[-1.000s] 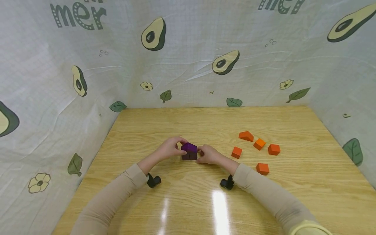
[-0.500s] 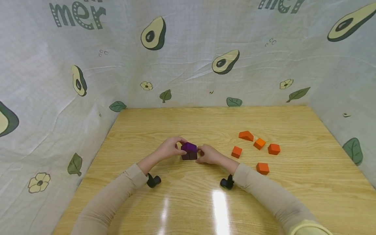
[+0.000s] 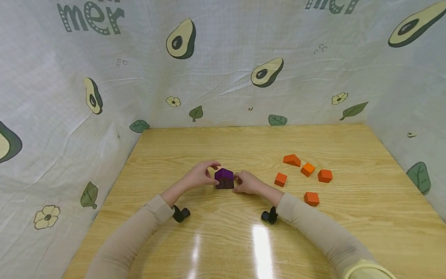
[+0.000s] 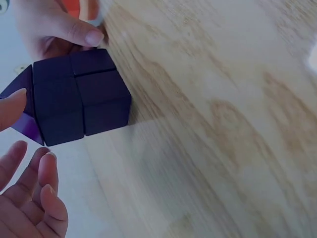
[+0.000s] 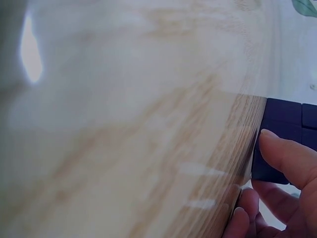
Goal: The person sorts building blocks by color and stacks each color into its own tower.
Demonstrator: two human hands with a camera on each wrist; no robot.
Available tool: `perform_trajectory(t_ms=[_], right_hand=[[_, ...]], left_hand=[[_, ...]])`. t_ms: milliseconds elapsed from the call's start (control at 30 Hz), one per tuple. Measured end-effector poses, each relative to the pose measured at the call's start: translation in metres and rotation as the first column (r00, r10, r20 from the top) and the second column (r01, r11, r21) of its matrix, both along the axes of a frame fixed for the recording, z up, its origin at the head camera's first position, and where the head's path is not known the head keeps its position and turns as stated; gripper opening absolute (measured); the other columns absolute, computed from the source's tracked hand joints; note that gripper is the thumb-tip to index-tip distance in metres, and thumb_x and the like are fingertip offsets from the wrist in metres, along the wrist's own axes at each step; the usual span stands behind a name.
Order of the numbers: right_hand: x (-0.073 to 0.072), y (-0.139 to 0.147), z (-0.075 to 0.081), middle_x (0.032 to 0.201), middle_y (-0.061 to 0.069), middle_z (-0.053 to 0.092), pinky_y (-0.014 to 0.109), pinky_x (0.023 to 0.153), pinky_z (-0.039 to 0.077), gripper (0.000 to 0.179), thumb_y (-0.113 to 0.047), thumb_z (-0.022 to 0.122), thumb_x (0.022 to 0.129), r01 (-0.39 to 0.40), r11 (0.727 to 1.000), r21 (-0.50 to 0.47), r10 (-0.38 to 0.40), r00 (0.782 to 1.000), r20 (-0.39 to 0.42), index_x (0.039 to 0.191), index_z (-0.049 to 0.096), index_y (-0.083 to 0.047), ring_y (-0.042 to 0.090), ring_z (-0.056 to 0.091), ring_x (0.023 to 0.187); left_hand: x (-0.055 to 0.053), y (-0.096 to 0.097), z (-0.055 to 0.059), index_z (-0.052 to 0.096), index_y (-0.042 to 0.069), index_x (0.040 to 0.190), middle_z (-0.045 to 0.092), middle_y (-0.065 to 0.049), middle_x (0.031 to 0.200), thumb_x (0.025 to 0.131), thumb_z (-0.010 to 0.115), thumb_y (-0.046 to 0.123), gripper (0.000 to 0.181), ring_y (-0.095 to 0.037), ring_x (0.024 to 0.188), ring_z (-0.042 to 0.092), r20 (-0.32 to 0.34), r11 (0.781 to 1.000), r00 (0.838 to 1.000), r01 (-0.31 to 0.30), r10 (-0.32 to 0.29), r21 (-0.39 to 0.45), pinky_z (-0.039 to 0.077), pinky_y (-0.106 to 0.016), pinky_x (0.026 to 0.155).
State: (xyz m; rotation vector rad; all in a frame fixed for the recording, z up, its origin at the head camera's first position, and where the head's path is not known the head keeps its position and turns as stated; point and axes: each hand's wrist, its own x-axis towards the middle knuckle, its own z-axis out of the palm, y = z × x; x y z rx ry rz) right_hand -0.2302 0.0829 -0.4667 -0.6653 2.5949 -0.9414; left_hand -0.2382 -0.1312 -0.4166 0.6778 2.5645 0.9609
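Small dark purple blocks stand stacked on the table mid-view, capped by a purple roof-shaped block. The left hand is at the stack's left, thumb and fingers spread around the roof block. In the left wrist view, its thumb overlaps the roof block and the other fingers are apart from it, loosely bent. From the right, the right hand pinches a lower block; its thumb lies on the face of the dark blocks in the right wrist view, with a finger behind.
To the right lie several orange-red blocks: a trapezoid-like block, a small cube, an orange cube, and two more red blocks. An avocado-print sheet borders the wooden table.
The left hand's fingers have loosened from the roof block and moved slightly left, spreading wider. The right hand and the stack keep their places.
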Motion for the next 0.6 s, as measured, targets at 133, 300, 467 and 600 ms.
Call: perform_trajectory(t_ms=[133, 300, 467, 600], right_hand=[[-0.001, 0.001, -0.002, 0.071, 0.0, 0.049, 0.026, 0.06, 0.034, 0.037, -0.016, 0.074, 0.075, 0.009, 1.0, 0.0, -0.009, 1.0, 0.01, 0.106, 0.062, 0.0, 0.013, 0.042, 0.066], [0.0, 0.004, 0.001, 0.078, 0.004, 0.052, 0.027, 0.064, 0.036, 0.042, -0.017, 0.074, 0.076, 0.028, 0.999, -0.041, -0.025, 0.998, 0.05, 0.112, 0.058, 0.0, 0.015, 0.043, 0.07], [0.007, 0.009, 0.007, 0.093, 0.01, 0.056, 0.031, 0.072, 0.045, 0.051, -0.018, 0.072, 0.078, 0.064, 0.992, -0.107, -0.055, 0.995, 0.085, 0.122, 0.052, 0.0, 0.017, 0.053, 0.08], [0.013, 0.01, 0.014, 0.105, 0.014, 0.058, 0.033, 0.075, 0.049, 0.051, -0.019, 0.07, 0.081, 0.095, 0.981, -0.169, -0.09, 0.995, 0.041, 0.125, 0.051, 0.0, 0.021, 0.059, 0.086]], left_hand=[[0.0, -0.005, -0.005, 0.051, 0.006, 0.127, 0.057, -0.011, 0.116, 0.075, 0.075, 0.014, 0.058, -0.011, 0.065, 0.051, 0.007, 1.0, 1.0, 0.005, -0.005, -0.018, 0.044, -0.025, 0.06], [0.003, -0.009, -0.011, 0.054, 0.003, 0.123, 0.06, -0.013, 0.112, 0.077, 0.074, 0.018, 0.052, -0.011, 0.064, 0.053, -0.015, 1.0, 1.0, -0.014, 0.014, -0.003, 0.045, -0.024, 0.061], [0.007, -0.01, -0.016, 0.058, 0.004, 0.118, 0.062, -0.011, 0.108, 0.078, 0.073, 0.022, 0.046, -0.01, 0.061, 0.05, -0.041, 0.999, 0.998, -0.045, 0.046, 0.02, 0.044, -0.024, 0.058], [0.01, -0.008, -0.017, 0.06, 0.006, 0.117, 0.062, -0.01, 0.107, 0.079, 0.072, 0.024, 0.044, -0.01, 0.062, 0.049, -0.044, 0.997, 0.996, -0.071, 0.072, 0.026, 0.043, -0.024, 0.057]])
